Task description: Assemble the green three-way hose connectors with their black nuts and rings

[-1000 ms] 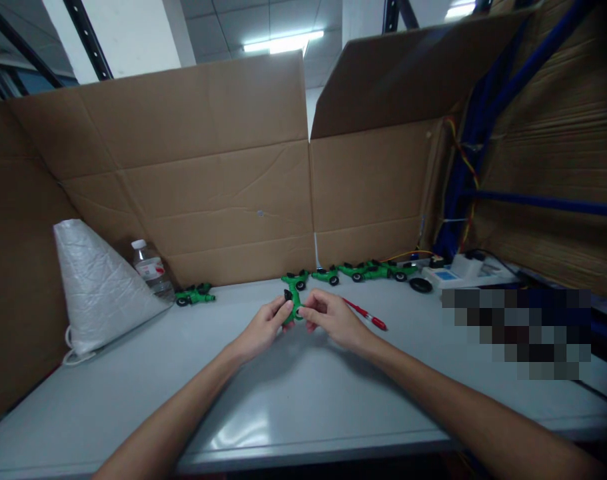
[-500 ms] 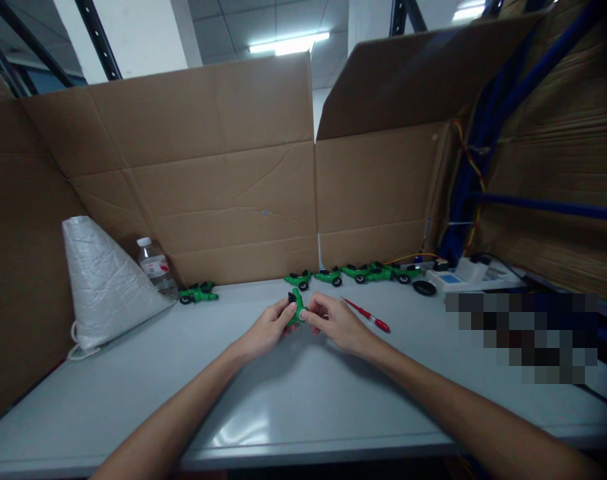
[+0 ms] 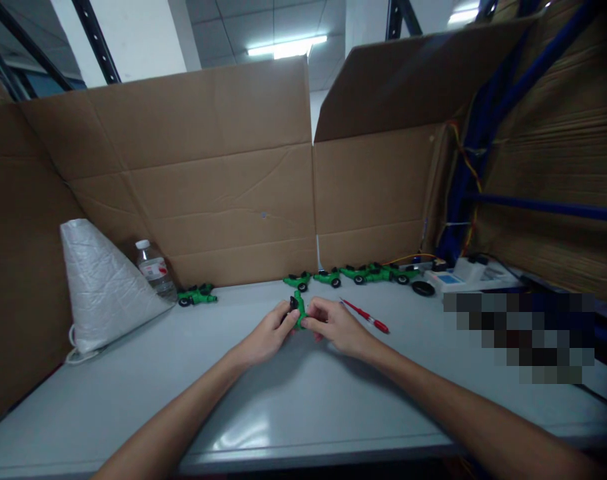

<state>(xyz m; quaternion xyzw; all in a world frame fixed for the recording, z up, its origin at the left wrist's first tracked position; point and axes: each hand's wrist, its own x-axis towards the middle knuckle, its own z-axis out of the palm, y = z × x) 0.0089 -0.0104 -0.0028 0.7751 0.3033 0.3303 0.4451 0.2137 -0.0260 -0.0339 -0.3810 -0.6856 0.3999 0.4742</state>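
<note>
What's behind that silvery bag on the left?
Behind the silvery bag is a clear bottle with a white cap, then cardboard wall. The bag covers the bottle's lower left side; anything else there is hidden.

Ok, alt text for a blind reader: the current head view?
Left hand holds a green-and-black toy over a white table, right hand touching its side. Wheeled green toys sit behind, along a cardboard wall; a red pen-like tool lies at right, a plastic bottle and silvery bag at left.
</note>
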